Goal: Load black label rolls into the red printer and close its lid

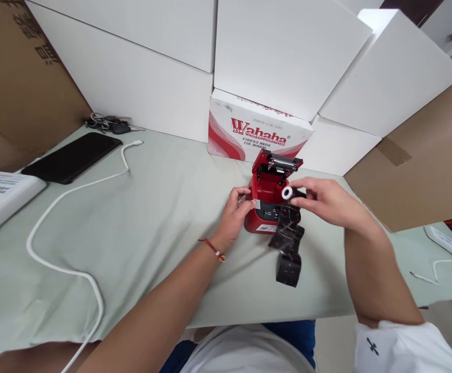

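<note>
A small red printer [251,223] stands on the table with its lid [279,161] raised and its red inner bay exposed. My left hand [234,213] grips the printer's left side, thumb on the front rim and fingers along the edge. Over the bay's right side, my right hand [323,199] pinches a small paper roll [287,193] with a white core end facing left. From the roll a creased black paper strip [288,233] hangs past the printer's front and curls at its lower end. The strip covers part of the front panel.
Behind the printer stands a Wahaba-style water carton [226,129] against white boxes [152,88]. To the left lie a black phone [74,157], keys [111,124], a white power strip [4,194] and a white cable [60,197]. A cardboard box [416,160] stands right.
</note>
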Available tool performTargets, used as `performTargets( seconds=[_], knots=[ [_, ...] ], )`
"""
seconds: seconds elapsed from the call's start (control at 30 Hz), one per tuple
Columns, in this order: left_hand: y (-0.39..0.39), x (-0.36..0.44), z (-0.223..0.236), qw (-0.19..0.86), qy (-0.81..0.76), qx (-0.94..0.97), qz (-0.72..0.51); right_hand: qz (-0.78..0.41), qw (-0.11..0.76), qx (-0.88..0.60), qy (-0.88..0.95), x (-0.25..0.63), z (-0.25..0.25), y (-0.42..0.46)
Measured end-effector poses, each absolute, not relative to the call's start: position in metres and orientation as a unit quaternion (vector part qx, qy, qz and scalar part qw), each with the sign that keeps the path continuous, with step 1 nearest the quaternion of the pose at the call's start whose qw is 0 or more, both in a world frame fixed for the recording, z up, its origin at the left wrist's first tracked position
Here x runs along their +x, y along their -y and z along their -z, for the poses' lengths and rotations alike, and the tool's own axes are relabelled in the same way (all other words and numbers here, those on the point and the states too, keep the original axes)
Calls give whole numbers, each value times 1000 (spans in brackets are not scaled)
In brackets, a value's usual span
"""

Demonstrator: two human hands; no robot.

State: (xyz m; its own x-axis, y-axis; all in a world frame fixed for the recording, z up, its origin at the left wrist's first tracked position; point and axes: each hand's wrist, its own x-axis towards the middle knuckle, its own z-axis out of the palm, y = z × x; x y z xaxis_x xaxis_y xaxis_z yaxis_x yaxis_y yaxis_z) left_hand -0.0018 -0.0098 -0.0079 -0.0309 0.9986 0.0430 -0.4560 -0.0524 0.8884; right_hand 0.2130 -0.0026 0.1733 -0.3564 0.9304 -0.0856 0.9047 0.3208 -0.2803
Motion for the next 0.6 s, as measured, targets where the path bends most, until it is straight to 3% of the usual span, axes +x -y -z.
performTargets(
  seconds=[0.3,0.6],
  knots=[
    [11,-2,6,587,-357,381,-619,-71,-73,-572,814,154,-149,-42],
    [20,2,5,517,-390,414,-640,-76,-105,-552,824,144,-127,-53]
  ],
)
